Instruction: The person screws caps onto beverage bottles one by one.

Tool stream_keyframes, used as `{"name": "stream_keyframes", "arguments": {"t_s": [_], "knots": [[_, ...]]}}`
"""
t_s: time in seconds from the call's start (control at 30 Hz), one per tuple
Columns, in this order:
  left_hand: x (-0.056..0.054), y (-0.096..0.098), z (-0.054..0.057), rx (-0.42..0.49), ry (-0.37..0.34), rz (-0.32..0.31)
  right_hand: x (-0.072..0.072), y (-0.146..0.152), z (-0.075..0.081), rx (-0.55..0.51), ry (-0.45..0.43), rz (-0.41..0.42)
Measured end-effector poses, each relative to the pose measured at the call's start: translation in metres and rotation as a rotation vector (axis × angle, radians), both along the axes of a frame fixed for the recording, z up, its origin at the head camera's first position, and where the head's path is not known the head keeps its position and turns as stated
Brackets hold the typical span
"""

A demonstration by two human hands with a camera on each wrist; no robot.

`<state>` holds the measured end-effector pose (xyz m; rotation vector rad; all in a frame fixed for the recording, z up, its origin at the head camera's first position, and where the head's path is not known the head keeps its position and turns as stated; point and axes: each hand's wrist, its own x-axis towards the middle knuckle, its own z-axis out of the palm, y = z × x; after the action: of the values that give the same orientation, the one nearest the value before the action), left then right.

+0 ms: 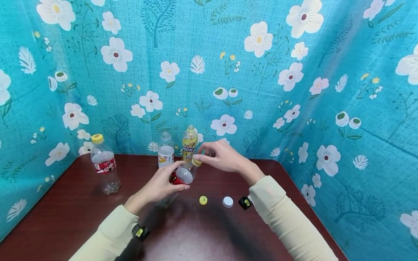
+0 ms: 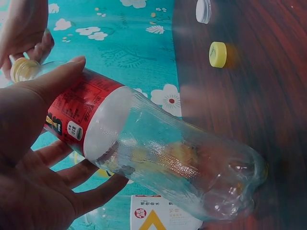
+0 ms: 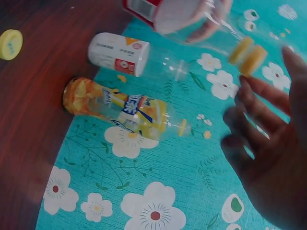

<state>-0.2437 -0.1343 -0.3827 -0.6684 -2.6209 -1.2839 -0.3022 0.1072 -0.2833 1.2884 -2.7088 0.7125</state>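
Whereas only the head view shows the far-left bottle (image 1: 105, 165), all show left hand (image 1: 161, 183) gripping red-labelled bottle (image 2: 106, 115); right hand (image 1: 223, 156) at yellow cap (image 3: 253, 61), cannot tell whether pinching.

On the tabletop (image 1: 183, 239): left bottle (image 1: 105, 167), at left; middle bottle (image 1: 166, 153) and right bottle (image 1: 189, 144), side by side at the back, curtain (image 1: 202, 83) behind. Before these two: tilted bottle (image 1: 185, 176), in my left grip (image 1: 164, 182); neck cap (image 1: 196, 162), on its upper end, in my right grip (image 1: 223, 156). Right of the tilted bottle: inner loose cap (image 1: 203, 200), then outer loose cap (image 1: 228, 202), near each other.
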Motion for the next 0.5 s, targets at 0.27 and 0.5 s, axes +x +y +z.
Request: {"name": "stream_keyframes", "arguments": {"t_s": [0.27,0.5], "knots": [[-0.0017,-0.0006,-0.0002,0.005,-0.007,0.006,-0.0006,0.0036,0.0044,0.023,-0.131,0.124],[-0.0018,0.0011,-0.0016,0.014,-0.006,-0.009,-0.0021,-0.0014,0.0002,0.023,0.001,0.074]]}}
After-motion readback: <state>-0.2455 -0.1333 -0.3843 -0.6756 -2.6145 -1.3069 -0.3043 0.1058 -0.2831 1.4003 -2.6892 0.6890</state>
